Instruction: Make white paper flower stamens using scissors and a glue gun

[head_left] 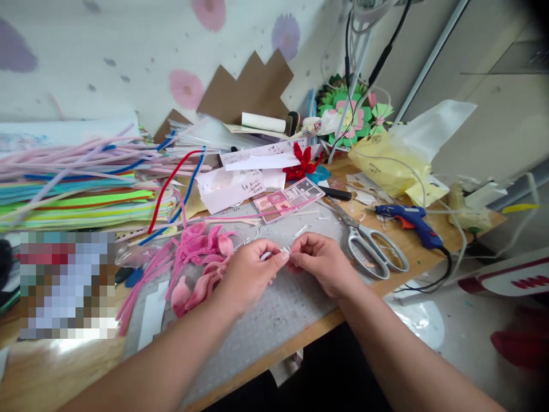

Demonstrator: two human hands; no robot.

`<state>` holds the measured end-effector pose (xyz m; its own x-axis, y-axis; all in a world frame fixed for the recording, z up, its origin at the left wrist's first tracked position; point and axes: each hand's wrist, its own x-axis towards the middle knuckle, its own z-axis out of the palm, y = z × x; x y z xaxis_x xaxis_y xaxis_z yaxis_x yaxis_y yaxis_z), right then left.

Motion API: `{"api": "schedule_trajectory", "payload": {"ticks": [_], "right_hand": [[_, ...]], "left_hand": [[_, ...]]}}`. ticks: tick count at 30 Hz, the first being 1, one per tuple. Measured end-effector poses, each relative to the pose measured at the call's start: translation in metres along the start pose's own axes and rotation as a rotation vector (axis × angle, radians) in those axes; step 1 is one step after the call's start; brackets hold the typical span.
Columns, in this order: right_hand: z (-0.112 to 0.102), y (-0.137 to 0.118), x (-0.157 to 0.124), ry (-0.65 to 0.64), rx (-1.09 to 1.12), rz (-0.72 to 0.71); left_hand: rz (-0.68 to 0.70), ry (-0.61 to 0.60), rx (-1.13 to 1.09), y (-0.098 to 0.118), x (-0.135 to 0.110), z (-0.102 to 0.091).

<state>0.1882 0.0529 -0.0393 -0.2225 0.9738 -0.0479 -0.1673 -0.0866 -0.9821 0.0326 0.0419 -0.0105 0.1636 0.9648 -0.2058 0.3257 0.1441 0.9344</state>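
Note:
Over the grey cutting mat [257,326], my left hand [253,272] and my right hand [323,263] meet with thumbs and fingertips pinched together. Between them shows a small whitish piece [285,250], too small to name and mostly covered by my fingers. Left of my left hand lie pink pipe-cleaner petals [182,294] with long fuzzy stems. A pair of grey-handled scissors [371,249] rests just right of my right hand. Behind my hands is a palette of pink and grey shades [289,199].
A blue glue gun [409,220] with a black cord lies at the right. Bundles of coloured pipe cleaners [77,194] are heaped at the left. Paper slips [234,189], a red fuzzy flower [302,163] and a yellow bag [386,166] stand at the back.

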Motion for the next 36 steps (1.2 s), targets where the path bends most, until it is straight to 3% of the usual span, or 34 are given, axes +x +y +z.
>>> {"api": "schedule_trajectory", "payload": {"ticks": [8, 13, 15, 18, 20, 24, 28, 30, 33, 36], "right_hand": [[-0.010, 0.000, 0.014, 0.166, -0.291, -0.127], [-0.022, -0.009, 0.018, 0.309, -0.586, -0.393], [-0.017, -0.009, 0.006, 0.275, -0.671, -0.575], [0.001, -0.004, -0.015, 0.058, -0.552, -0.704], [0.013, -0.002, -0.024, -0.002, -0.418, -0.698], [0.019, -0.007, -0.027, 0.076, -0.352, -0.632], [0.004, -0.016, -0.025, -0.007, -0.748, -0.331], [-0.004, -0.019, -0.025, -0.060, -0.927, -0.220], [-0.010, -0.026, -0.028, -0.105, -1.016, -0.193], [-0.022, -0.035, -0.033, -0.025, -1.071, -0.215]], "left_hand": [[-0.024, 0.104, -0.253, -0.015, -0.005, 0.003], [-0.005, 0.083, -0.410, -0.015, -0.009, -0.001], [-0.007, 0.045, -0.496, -0.012, -0.012, -0.002], [-0.037, -0.052, -0.702, -0.009, -0.017, 0.000], [-0.058, -0.105, -0.803, -0.007, -0.019, 0.003], [-0.036, -0.123, -0.752, -0.010, -0.022, 0.002], [0.038, -0.003, -0.481, -0.018, -0.026, -0.013], [0.069, -0.013, -0.373, -0.022, -0.030, -0.020], [0.112, -0.088, -0.281, -0.026, -0.036, -0.023], [0.106, -0.161, -0.256, -0.027, -0.038, -0.022]]}}
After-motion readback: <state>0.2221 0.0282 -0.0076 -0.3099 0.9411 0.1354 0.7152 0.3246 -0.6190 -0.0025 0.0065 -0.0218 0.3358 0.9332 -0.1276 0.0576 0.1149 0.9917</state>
